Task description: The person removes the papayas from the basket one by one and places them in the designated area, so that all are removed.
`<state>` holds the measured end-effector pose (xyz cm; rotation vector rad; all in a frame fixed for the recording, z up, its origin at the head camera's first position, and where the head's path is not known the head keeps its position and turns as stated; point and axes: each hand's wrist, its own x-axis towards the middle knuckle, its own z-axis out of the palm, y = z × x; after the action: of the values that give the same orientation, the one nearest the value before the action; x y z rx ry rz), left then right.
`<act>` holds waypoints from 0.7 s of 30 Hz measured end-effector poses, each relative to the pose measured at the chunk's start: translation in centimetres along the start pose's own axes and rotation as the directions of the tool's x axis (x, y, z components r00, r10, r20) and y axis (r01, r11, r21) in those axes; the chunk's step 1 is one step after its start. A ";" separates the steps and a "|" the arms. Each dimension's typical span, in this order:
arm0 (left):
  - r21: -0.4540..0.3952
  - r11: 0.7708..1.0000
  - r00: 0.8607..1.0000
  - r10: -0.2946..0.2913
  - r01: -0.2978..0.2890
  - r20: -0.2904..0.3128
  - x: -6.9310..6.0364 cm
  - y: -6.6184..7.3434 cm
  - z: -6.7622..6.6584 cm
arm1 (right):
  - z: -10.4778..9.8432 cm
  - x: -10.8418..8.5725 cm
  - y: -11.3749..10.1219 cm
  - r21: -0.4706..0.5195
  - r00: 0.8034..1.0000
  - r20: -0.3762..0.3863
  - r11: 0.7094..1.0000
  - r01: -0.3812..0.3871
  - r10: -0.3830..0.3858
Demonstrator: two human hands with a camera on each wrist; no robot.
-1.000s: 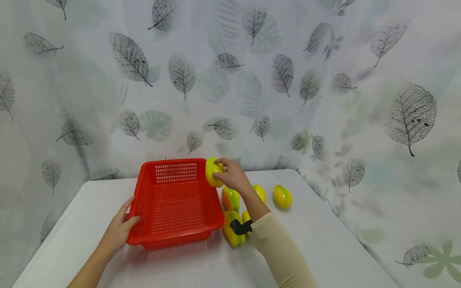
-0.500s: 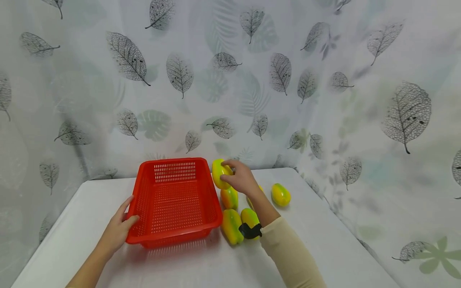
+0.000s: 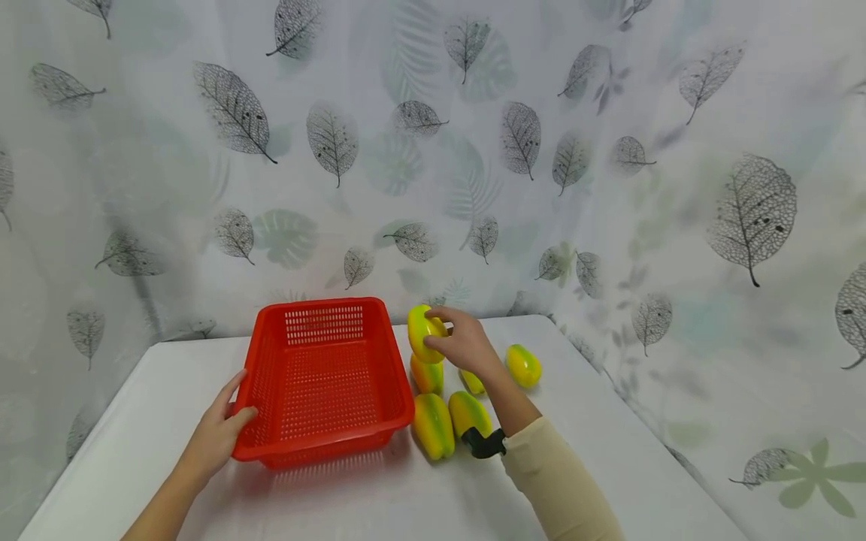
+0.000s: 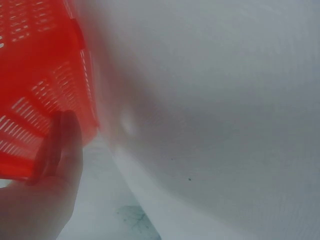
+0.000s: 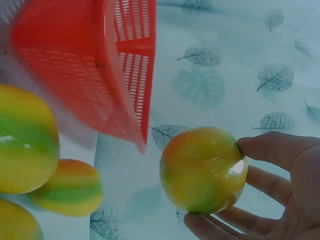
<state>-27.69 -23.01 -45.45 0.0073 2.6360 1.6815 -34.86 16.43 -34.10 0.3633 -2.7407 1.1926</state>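
Note:
A red plastic basket with slotted walls sits on the white table, nothing inside it. My left hand grips its left rim, thumb over the edge and fingers along the outer wall; the left wrist view shows part of that hand against the slots. Beyond the basket's right rim, my right hand holds a glossy yellow-green papaya in the air, pinched between thumb and fingers. In the right wrist view this papaya appears end-on, apart from the basket.
Several more papayas lie right of the basket: one near its front corner, one beside that, one under the raised papaya, another farther right. A leaf-patterned curtain hangs behind the table.
My right hand has moved rightward with the papaya, away from the basket's right rim. The left hand keeps its grip on the basket. The head view has shifted slightly.

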 end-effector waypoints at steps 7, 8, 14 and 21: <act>0.001 1.000 1.000 0.004 -0.004 0.002 -0.2 0.1 0.1 | -0.7 -0.8 0.8 -0.016 1.000 -0.004 1.000 -0.024 0.024; 0.000 1.000 1.000 0.005 -0.005 0.002 -0.2 0.1 0.2 | -0.8 -1.0 0.9 -0.017 1.000 -0.005 0.999 -0.029 0.029; 0.003 1.000 1.000 0.008 -0.008 0.003 -0.1 0.0 0.1 | -1.5 -1.8 1.5 -0.027 0.998 -0.023 0.998 -0.054 0.053; 0.008 1.000 1.000 -0.003 0.003 0.005 0.3 -0.2 -0.1 | -2.5 -2.6 2.1 -0.032 0.998 -0.024 0.998 -0.056 0.055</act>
<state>-27.95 -23.16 -45.60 0.0082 2.6378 1.6676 -32.86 20.04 -34.43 0.2691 -2.7639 1.1556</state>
